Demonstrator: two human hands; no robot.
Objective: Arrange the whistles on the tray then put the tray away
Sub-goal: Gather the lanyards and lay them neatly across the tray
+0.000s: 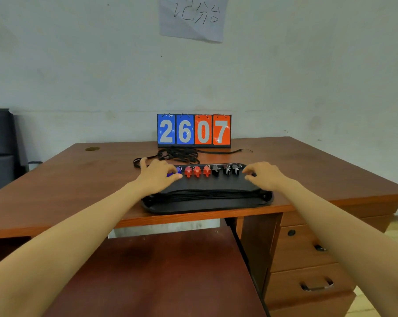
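A black oval tray (207, 203) lies near the desk's front edge. Along its far side stands a row of whistles: blue ones (178, 170) at the left, three red ones (196, 171) in the middle, three black ones (226, 170) at the right. Their black cords (204, 193) run across the tray. My left hand (158, 173) rests over the tray's far left end, fingers spread, partly covering the blue whistles. My right hand (263, 175) hovers at the far right end beside the last black whistle, fingers apart. Whether either hand touches a whistle is unclear.
A flip scoreboard (194, 130) reading 2607 stands at the back of the wooden desk (319, 170), with a tangle of black lanyards (177, 155) in front of it. Drawers (307, 255) sit at the lower right, a pull-out shelf (159, 271) below the desk, a dark chair (1, 143) on the left.
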